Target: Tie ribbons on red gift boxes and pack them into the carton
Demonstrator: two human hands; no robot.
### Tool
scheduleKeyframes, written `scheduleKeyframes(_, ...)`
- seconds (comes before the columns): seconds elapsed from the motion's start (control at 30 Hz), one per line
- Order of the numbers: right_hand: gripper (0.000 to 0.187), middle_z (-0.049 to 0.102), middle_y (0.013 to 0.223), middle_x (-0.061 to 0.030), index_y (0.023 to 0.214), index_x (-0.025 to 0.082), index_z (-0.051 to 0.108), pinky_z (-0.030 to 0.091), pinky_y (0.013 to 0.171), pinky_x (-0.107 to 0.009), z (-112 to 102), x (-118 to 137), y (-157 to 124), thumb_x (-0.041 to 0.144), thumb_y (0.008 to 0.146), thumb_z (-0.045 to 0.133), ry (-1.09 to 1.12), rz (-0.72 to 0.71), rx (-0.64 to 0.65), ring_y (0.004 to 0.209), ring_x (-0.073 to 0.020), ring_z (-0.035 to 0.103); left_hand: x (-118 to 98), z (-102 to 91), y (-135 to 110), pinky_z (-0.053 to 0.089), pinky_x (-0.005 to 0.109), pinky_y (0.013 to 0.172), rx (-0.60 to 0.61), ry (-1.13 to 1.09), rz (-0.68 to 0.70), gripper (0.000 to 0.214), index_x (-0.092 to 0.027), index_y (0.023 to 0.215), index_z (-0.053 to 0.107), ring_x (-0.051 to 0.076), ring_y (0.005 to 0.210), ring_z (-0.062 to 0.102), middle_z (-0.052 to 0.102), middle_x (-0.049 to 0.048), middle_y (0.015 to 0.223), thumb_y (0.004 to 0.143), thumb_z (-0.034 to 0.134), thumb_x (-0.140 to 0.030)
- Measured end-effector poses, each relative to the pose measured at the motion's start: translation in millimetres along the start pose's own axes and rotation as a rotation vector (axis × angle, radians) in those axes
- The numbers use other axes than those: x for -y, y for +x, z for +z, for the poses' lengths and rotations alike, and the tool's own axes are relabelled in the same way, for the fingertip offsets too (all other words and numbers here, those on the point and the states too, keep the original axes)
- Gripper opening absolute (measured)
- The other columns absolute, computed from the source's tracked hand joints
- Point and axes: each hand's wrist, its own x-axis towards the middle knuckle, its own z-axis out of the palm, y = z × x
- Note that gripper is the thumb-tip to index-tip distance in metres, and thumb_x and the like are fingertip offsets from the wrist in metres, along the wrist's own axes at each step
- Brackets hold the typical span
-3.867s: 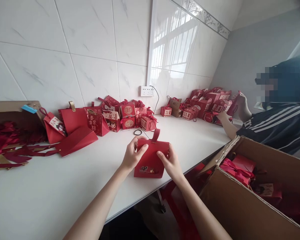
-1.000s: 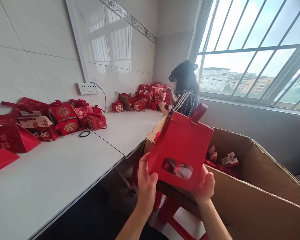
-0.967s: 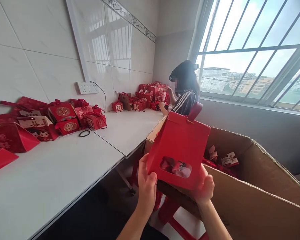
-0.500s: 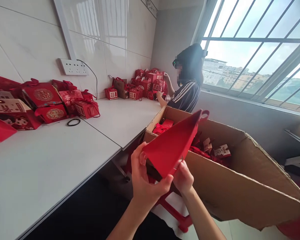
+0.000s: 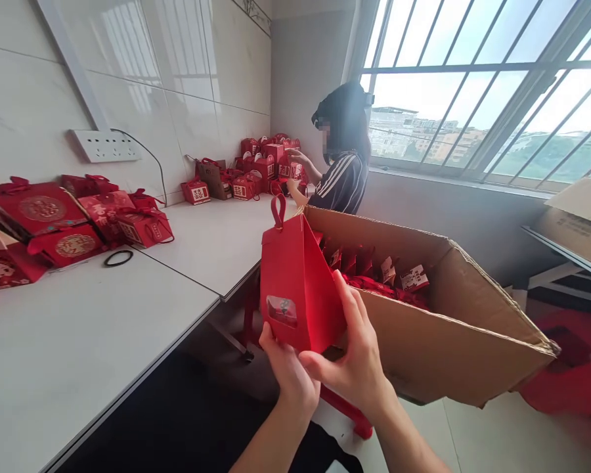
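A red gift box [image 5: 288,272] with a sloping top, a ribbon loop at its peak and a small clear window low on one face is held upright in front of me. My left hand [image 5: 289,371] supports it from below, thumb near the window. Around its right side and lower edge curls my right hand [image 5: 359,348], with the fingers on the plain side panel. Just beyond the gift box stands a large open cardboard box [image 5: 453,335], with several red gift boxes [image 5: 369,263] inside it.
On the white table [image 5: 103,341] to the left are stacked red gift boxes [image 5: 44,210] and a black ring [image 5: 118,258]. A co-worker [image 5: 345,157] handles more red boxes [image 5: 266,167] at the far end. A red stool leg [image 5: 357,420] shows below.
The gift box has been turned, so its windowed face and upright loop now show. Both hands have shifted their hold around it. My view has swung somewhat to the right.
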Motion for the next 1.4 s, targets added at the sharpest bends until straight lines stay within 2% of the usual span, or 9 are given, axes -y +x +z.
scheduleKeyframes(0.3,0.089,0.051,0.134,-0.0108,0.143,0.026,0.034,0.048,0.097,-0.045,-3,-9,-5,0.034,0.066,0.077,0.139,0.048,0.009,0.125,-0.0321,0.047,-4,3.5,1,0.052,0.026,0.063,0.039,-0.011,0.027,0.046,-0.024,0.103,0.062,0.019,0.083,0.066,0.069,0.0033,0.091,0.085,0.037,-0.059)
scheduleKeyframes(0.4,0.075,0.052,0.134,-0.0099,0.139,0.023,0.039,0.043,0.103,-0.045,-6,-16,-1,0.045,0.073,0.069,0.426,0.242,-0.006,0.125,-0.0297,0.048,-6,2.6,3,0.053,0.029,0.073,0.136,0.092,0.171,0.052,-0.027,0.113,0.057,0.02,0.091,0.065,0.068,0.0043,0.1,0.081,0.046,-0.066)
scheduleKeyframes(0.57,0.053,0.072,0.1,-0.0083,0.115,0.017,0.059,0.056,0.083,-0.038,-6,-25,4,0.057,0.082,0.052,1.11,0.718,0.169,0.087,-0.0219,0.069,-20,7.2,7,0.052,0.025,0.078,0.182,0.385,0.556,0.061,-0.028,0.124,0.046,0.017,0.096,0.063,0.062,0.0055,0.116,0.074,0.067,-0.056)
scheduleKeyframes(0.77,0.061,0.06,0.128,-0.0117,0.119,0.015,0.057,0.049,0.097,-0.035,-11,-6,-1,0.063,0.086,0.041,1.455,0.925,0.309,0.104,-0.0184,0.065,-38,18.9,9,0.052,0.026,0.085,0.243,0.534,0.613,0.044,-0.028,0.127,0.049,0.019,0.108,0.06,0.058,0.0055,0.123,0.087,0.057,-0.044)
scheduleKeyframes(0.93,0.051,0.064,0.121,-0.0099,0.115,0.019,0.059,0.051,0.094,-0.04,-13,-8,-6,0.056,0.081,0.05,1.414,0.888,0.311,0.101,-0.0214,0.066,-35,13.3,5,0.052,0.027,0.082,0.274,0.591,0.682,0.046,-0.028,0.13,0.047,0.02,0.104,0.058,0.055,0.0068,0.121,0.089,0.05,-0.049)
scheduleKeyframes(1.03,0.039,0.072,0.094,-0.0062,0.1,0.022,0.064,0.059,0.072,-0.037,-8,-20,-9,0.045,0.069,0.058,1.319,0.788,0.175,0.087,-0.0222,0.068,-30,7.1,-1,0.053,0.027,0.074,0.408,0.718,0.854,0.06,-0.029,0.135,0.044,0.021,0.097,0.056,0.05,0.0085,0.115,0.082,0.056,-0.056)
scheduleKeyframes(1.13,0.029,0.07,0.073,-0.0028,0.083,0.024,0.066,0.053,0.047,-0.028,-7,-33,-8,0.046,0.066,0.059,1.218,0.701,0.037,0.062,-0.0185,0.064,-26,4.4,0,0.054,0.025,0.069,0.548,0.773,0.991,0.06,-0.036,0.138,0.038,0.018,0.092,0.056,0.048,0.0067,0.111,0.083,0.061,-0.043)
scheduleKeyframes(1.2,0.036,0.069,0.075,-0.0032,0.084,0.024,0.066,0.051,0.044,-0.027,-12,-38,-5,0.056,0.07,0.057,1.126,0.644,-0.027,0.058,-0.0174,0.062,-25,3.8,6,0.054,0.024,0.072,0.594,0.726,1.017,0.057,-0.041,0.136,0.037,0.016,0.092,0.056,0.049,0.0043,0.109,0.085,0.061,-0.031)
scheduleKeyframes(1.4,0.053,0.064,0.085,-0.0046,0.11,0.022,0.056,0.052,0.059,-0.031,-35,-30,11,0.062,0.075,0.058,0.325,0.359,-0.243,0.067,-0.0187,0.059,-9,-6.4,25,0.054,0.026,0.07,0.446,0.694,0.532,0.016,-0.023,0.096,0.062,0.016,0.078,0.063,0.063,0.0028,0.083,0.085,0.06,-0.034)
